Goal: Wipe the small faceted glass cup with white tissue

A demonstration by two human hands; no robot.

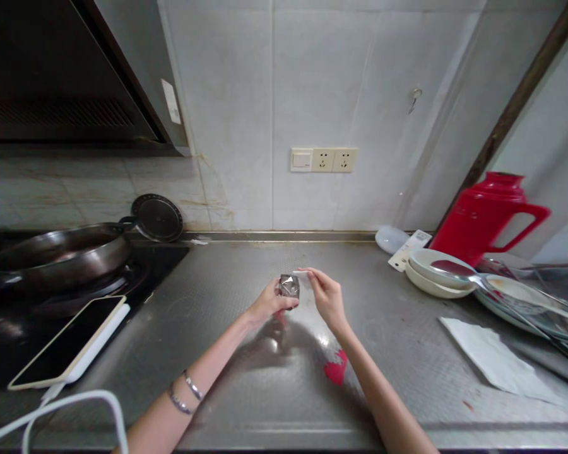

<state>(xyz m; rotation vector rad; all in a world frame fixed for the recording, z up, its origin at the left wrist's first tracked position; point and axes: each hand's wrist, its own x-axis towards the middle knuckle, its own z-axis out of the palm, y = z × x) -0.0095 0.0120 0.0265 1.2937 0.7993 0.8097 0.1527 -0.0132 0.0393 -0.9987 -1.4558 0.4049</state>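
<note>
My left hand (269, 300) is closed around a small dark grey, box-like thing with a shiny top (289, 287), held above the metal counter. Just to its right, my right hand (328, 299) pinches a thin whitish strip (303, 273) that reaches toward the box-like thing. Whether the strip is joined to it I cannot tell. Below my right hand, beside the forearm, a torn-looking red patch (336, 368) shows on the counter. Two silver bracelets (185, 392) circle my left forearm.
A pan (66, 252) sits on the black stove at left, with a phone (69, 343) and white cable (76, 398) nearer me. On the right stand a red thermos jug (478, 217), stacked bowls (438, 287) and plates (502, 284), beside a folded white napkin (492, 362).
</note>
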